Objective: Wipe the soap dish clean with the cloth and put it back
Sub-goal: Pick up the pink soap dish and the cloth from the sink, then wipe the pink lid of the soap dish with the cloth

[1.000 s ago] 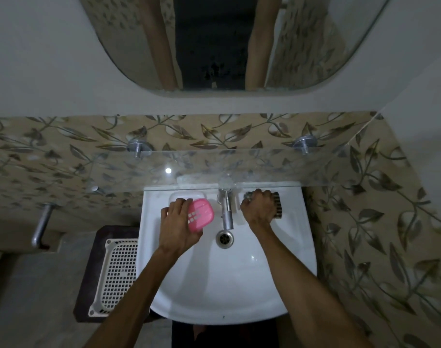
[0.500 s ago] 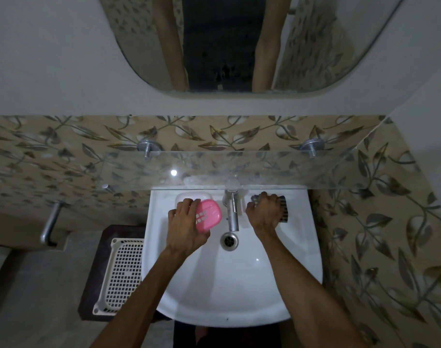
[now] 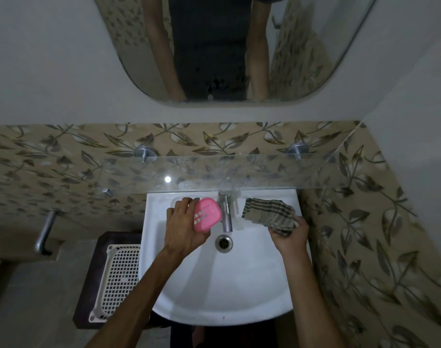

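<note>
My left hand (image 3: 183, 228) grips a pink soap dish (image 3: 206, 214) with white slots, tilted over the left side of the white sink (image 3: 222, 292), just left of the tap. A striped beige and dark cloth (image 3: 269, 212) hangs from my right hand (image 3: 288, 237), which pinches its lower edge over the right side of the basin. The cloth spreads up toward the sink's back right ledge. Dish and cloth are apart, with the tap between them.
A chrome tap (image 3: 226, 212) stands at the sink's back centre above the drain (image 3: 223, 242). A glass shelf (image 3: 214, 172) juts out just above the ledge. A white lattice basket (image 3: 116, 280) sits on a dark stool to the left. Tiled walls close in on the right.
My right hand has drawn the cloth off the back right ledge, toward me and to the right, so it now hangs spread out. The left hand still holds the dish in the same place.
</note>
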